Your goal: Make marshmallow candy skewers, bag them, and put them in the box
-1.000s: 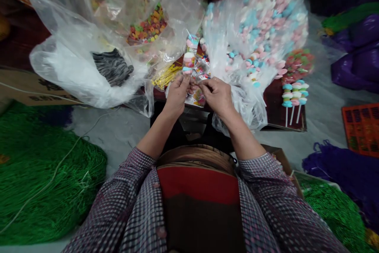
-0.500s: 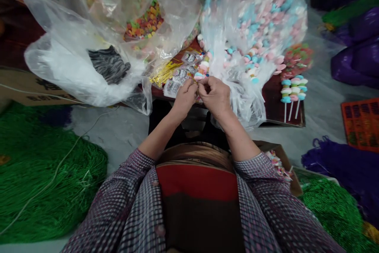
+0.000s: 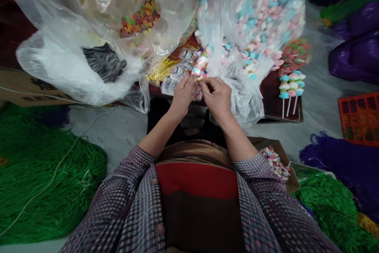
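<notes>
A marshmallow candy skewer [image 3: 201, 63] in a clear wrapper points away from me above the table. My left hand [image 3: 183, 94] is closed around its lower end. Close beside it, the thumb and fingers of my right hand [image 3: 218, 94] pinch a thin gold twist tie [image 3: 199, 80] at the base of the wrapper. How far the tie goes round is hidden by my fingers. Just beyond my left hand lie printed labels [image 3: 178, 72] and a bundle of gold twist ties [image 3: 160, 70].
Bags of ring gummies [image 3: 140, 20] and marshmallows [image 3: 269, 4] fill the back of the table. Grey-black strips [image 3: 104, 62] lie on a white bag at left. Several unwrapped skewers [image 3: 292, 85] rest at the right corner. A carton [image 3: 286, 162] with wrapped sweets stands below.
The view has shifted slightly, so the table things appear a little further left. My right fingers have drawn slightly away from my left hand, with the gold tie showing between them.
</notes>
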A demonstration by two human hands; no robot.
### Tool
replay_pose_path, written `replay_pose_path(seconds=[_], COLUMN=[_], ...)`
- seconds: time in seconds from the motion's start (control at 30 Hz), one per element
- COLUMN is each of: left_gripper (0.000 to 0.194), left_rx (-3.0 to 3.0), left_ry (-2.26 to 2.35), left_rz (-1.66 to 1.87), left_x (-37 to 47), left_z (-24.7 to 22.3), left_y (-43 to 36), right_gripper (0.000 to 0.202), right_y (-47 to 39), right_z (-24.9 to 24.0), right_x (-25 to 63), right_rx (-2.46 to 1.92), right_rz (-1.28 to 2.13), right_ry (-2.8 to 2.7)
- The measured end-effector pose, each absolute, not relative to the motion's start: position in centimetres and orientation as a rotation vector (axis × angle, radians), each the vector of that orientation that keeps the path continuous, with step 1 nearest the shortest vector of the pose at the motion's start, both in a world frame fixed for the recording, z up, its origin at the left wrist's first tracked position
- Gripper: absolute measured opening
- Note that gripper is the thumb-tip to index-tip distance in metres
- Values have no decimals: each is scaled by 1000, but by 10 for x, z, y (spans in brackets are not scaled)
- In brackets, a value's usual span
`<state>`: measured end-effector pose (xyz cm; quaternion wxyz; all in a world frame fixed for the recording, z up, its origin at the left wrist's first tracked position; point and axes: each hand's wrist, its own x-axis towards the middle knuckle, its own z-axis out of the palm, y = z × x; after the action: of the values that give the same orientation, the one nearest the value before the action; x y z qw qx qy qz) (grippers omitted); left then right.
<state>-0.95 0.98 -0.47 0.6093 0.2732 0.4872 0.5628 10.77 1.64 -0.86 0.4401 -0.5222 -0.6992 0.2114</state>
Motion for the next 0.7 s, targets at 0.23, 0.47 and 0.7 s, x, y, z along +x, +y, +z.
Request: replay_pose_path(seconds=[0.23, 0.47, 0.7], left_gripper=[42, 50, 54], left_rx=[520, 446, 365], left_ry=[895, 796, 737], left_rz=[1112, 816, 748], left_x=[-11, -20, -16], left_z=[18, 29, 31], left_y=[-3, -12, -15], right_gripper=[21, 43, 42], right_y=[14, 12, 13], right_z=[-3, 3, -9], right_x=[110, 127, 135], right_rx=[-1270, -1070, -1034], right_rz=[1106, 1380, 1387], right_ry=[-1356, -1342, -1372])
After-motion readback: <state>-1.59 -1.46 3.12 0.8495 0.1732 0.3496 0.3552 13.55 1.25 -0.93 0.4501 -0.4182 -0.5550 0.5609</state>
